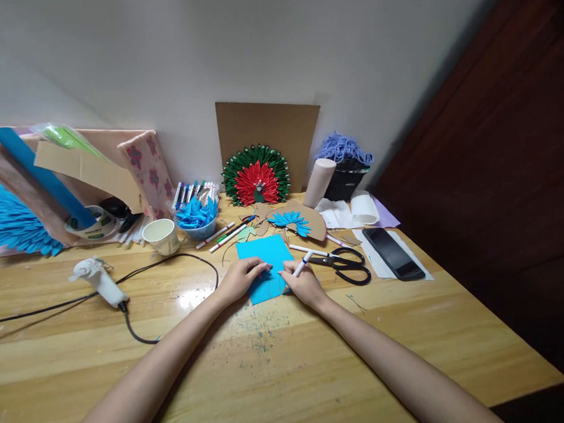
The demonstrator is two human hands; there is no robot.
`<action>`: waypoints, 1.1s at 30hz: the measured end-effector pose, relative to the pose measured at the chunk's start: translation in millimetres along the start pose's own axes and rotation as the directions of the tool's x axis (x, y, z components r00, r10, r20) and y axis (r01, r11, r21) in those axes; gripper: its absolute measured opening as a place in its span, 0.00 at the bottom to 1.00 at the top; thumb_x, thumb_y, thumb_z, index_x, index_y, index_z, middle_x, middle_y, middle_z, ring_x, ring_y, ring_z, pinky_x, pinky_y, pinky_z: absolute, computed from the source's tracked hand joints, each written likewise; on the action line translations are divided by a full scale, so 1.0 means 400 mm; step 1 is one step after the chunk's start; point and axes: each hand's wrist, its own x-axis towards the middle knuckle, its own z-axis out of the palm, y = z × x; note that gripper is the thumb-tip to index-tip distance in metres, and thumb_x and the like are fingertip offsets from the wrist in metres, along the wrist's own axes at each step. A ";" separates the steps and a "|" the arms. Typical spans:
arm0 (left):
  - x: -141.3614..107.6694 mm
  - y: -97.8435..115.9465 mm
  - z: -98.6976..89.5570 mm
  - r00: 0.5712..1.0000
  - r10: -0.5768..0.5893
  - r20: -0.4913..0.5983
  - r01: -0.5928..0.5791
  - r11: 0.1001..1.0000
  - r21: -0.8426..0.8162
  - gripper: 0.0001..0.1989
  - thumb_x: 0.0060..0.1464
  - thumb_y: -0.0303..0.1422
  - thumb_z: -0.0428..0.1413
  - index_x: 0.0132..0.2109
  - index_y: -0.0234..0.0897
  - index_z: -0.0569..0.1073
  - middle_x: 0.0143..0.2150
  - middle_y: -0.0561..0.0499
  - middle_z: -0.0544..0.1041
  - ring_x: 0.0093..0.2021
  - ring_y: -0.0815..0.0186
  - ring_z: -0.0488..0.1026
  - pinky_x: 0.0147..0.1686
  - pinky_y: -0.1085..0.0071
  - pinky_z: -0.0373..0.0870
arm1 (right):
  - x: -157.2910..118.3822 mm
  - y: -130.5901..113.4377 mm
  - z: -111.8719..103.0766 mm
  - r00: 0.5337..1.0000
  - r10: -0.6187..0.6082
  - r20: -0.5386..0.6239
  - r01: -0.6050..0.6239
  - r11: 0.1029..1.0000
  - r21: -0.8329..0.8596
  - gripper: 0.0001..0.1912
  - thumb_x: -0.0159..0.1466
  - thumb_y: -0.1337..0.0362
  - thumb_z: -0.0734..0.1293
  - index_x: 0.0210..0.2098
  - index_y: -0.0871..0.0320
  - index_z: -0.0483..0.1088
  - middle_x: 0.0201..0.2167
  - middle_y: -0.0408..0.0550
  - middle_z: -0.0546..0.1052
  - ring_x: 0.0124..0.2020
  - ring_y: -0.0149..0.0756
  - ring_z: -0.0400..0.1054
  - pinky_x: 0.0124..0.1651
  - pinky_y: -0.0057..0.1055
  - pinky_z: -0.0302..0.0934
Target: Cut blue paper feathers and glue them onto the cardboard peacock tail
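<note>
A blue square sheet point(267, 290) lies on the wooden table in front of me. My left hand point(242, 277) rests on its left side, fingers spread over the sheet and holding nothing. At the sheet's right edge, my right hand point(306, 284) is closed around a white marker point(303, 263), its lower end hidden by the fingers. Just right of that hand are black-handled scissors point(347, 266) and another white marker point(307, 251). Behind the sheet lies a brown cardboard piece point(316, 220) with blue petals point(292, 222) on it.
A glue gun point(98, 282) with a black cord lies at left, near a paper cup point(161, 236) and a bowl of blue pieces point(197, 219). A green and red fan-shaped craft point(256, 178) stands behind. A phone point(393, 253) lies at right on white paper.
</note>
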 end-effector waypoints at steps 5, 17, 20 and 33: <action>0.000 -0.002 0.001 1.000 0.009 -0.008 -0.009 1.000 0.004 0.18 0.56 0.43 0.45 0.35 0.35 0.73 0.38 0.48 0.77 0.34 0.66 0.71 0.36 0.72 0.65 | 0.001 0.005 0.001 1.000 0.011 -0.005 -0.011 1.000 0.002 0.13 0.52 0.67 0.58 0.15 0.56 0.48 0.13 0.36 0.54 0.17 0.26 0.50 0.19 0.22 0.48; 0.000 -0.001 0.002 1.000 0.005 -0.003 -0.005 1.000 -0.016 0.19 0.56 0.43 0.45 0.35 0.35 0.73 0.38 0.47 0.77 0.34 0.66 0.71 0.36 0.71 0.65 | -0.003 -0.002 0.000 1.000 0.021 -0.005 -0.021 1.000 0.019 0.14 0.53 0.66 0.59 0.16 0.56 0.48 0.14 0.36 0.52 0.16 0.26 0.53 0.19 0.22 0.51; 0.000 0.000 0.003 1.000 0.008 -0.009 -0.008 1.000 -0.017 0.19 0.56 0.44 0.45 0.35 0.35 0.73 0.37 0.48 0.77 0.33 0.66 0.71 0.36 0.71 0.65 | -0.001 -0.001 0.000 1.000 -0.001 0.001 0.001 1.000 -0.015 0.15 0.53 0.66 0.59 0.15 0.56 0.47 0.14 0.36 0.51 0.16 0.26 0.52 0.19 0.22 0.50; -0.006 0.011 0.002 0.995 0.090 -0.046 -0.089 0.996 0.017 0.15 0.55 0.41 0.49 0.37 0.35 0.74 0.38 0.48 0.76 0.37 0.65 0.71 0.38 0.71 0.64 | 0.006 0.002 -0.011 0.992 -0.014 -0.123 0.045 0.967 0.249 0.15 0.59 0.58 0.60 0.19 0.56 0.53 0.15 0.36 0.59 0.20 0.29 0.61 0.29 0.26 0.59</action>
